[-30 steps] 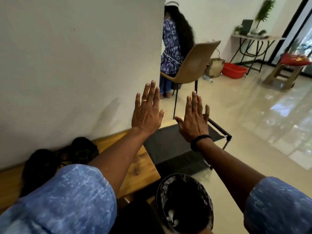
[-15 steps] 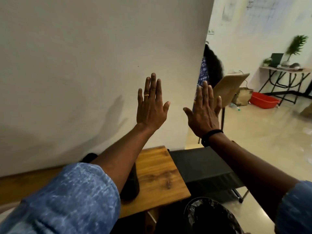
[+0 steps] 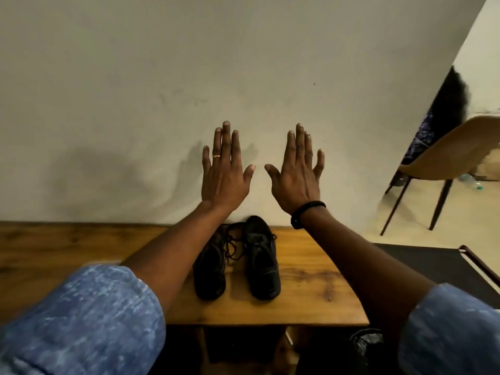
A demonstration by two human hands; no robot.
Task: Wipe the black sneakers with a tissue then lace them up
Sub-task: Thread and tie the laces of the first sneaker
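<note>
Black sneakers (image 3: 238, 262); mottled blue sleeves (image 3: 89, 318)

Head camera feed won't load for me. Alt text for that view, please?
The left hand and right hand are held up side by side, open and empty, backs to the camera, before a pale wall. Below them, two black sneakers stand together on a wooden table, laces loose. No tissue shows.

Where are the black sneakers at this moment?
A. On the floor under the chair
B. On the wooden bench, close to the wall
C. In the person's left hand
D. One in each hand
B: the sneakers stand side by side on the bench by the wall, while the left hand and the right hand are raised above them, fingers straight, holding nothing.
</note>
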